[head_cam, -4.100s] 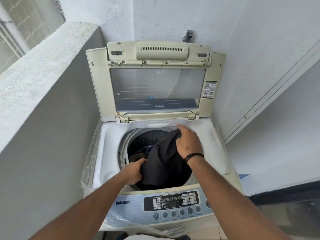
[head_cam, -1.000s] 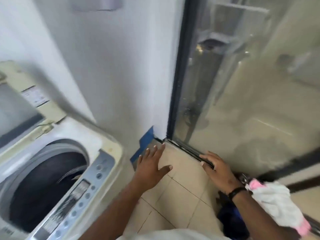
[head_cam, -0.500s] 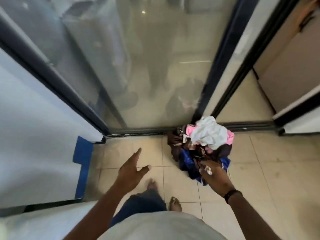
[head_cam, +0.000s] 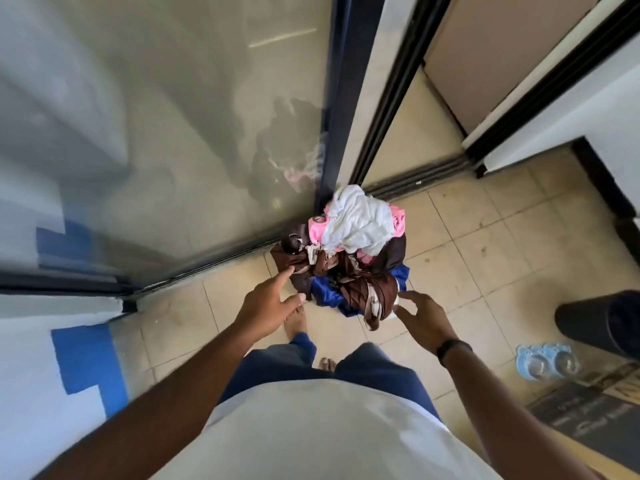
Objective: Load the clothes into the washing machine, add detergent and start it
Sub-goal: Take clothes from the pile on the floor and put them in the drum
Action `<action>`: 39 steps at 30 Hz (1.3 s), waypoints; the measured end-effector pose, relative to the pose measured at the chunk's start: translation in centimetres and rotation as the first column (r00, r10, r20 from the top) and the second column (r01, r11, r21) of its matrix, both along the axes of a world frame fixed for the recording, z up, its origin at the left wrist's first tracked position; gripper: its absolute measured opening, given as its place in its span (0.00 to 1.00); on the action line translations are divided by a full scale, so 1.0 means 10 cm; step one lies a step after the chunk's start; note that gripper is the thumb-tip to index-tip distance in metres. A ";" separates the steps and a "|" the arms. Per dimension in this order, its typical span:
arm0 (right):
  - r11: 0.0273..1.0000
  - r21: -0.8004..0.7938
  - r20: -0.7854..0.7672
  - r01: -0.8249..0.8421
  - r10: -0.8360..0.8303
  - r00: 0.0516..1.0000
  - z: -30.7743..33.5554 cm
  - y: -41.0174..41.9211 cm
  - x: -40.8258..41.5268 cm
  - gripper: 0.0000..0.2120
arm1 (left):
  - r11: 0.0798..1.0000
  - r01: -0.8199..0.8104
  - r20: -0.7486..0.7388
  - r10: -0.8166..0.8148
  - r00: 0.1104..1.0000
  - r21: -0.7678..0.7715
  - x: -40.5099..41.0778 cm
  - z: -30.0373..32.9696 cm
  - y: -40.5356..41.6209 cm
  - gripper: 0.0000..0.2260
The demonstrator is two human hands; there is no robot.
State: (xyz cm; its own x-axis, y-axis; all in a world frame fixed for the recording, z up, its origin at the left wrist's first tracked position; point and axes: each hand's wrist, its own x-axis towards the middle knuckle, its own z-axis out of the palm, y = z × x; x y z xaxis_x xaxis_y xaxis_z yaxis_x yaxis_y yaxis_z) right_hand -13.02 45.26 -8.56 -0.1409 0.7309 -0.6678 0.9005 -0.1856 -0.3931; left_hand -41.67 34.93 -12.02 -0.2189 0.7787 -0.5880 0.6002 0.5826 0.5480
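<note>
The person has turned away from the washing machine, now out of view, and both hands reach down to the pile of clothes [head_cam: 346, 258] on the floor by the glass door — so more loading is likely. The left hand [head_cam: 266, 303] and right hand [head_cam: 420, 318] are spread, gripping nothing; no basket is visible.

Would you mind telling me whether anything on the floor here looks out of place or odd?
Yes: a heap of crumpled white, pink, brown and blue clothes lies directly on the beige tiled floor, not in a basket, against the sliding glass door's dark track. Both open hands, left hand and right hand, reach toward it.
</note>
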 end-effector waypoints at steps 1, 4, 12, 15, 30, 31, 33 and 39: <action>0.999 -0.019 -0.001 0.041 -0.041 0.999 -0.09 0.06 -0.04 0.12 | 0.998 0.051 -0.009 -0.052 0.999 -0.020 -0.02 -0.08 0.13 0.30; 0.986 -0.104 -0.023 0.129 -0.132 0.991 -0.48 0.17 -0.14 0.10 | 0.973 0.189 -0.017 -0.193 0.981 -0.129 0.00 -0.36 0.46 0.28; 0.956 -0.280 -0.042 0.093 -0.109 0.993 -2.07 0.28 -0.30 0.13 | 0.945 0.144 0.130 -0.110 0.985 -0.294 0.36 -1.52 1.23 0.25; 0.964 -0.254 -0.077 0.080 -0.103 0.992 -2.46 0.45 -0.27 0.16 | 0.932 0.126 0.120 -0.090 0.989 -0.340 0.48 -2.02 1.42 0.22; 0.922 0.271 0.227 -0.277 0.219 0.949 -3.35 2.27 -0.60 0.28 | 0.990 -0.035 0.079 0.047 0.996 -0.139 1.05 -2.90 2.01 0.10; 0.924 0.231 0.270 -0.304 0.239 0.933 -3.37 2.33 -0.63 0.24 | 0.991 -0.043 0.081 0.054 0.995 -0.130 1.11 -2.87 2.02 0.10; 0.926 0.173 0.331 -0.337 0.267 0.905 -3.41 2.37 -0.66 0.15 | 0.996 -0.048 0.075 0.054 0.996 -0.077 1.21 -2.80 2.07 0.09; 0.878 0.223 0.358 -0.424 0.331 0.873 -3.52 2.03 -0.50 0.18 | 0.993 -0.108 0.077 0.105 0.991 0.037 1.21 -2.76 2.19 0.07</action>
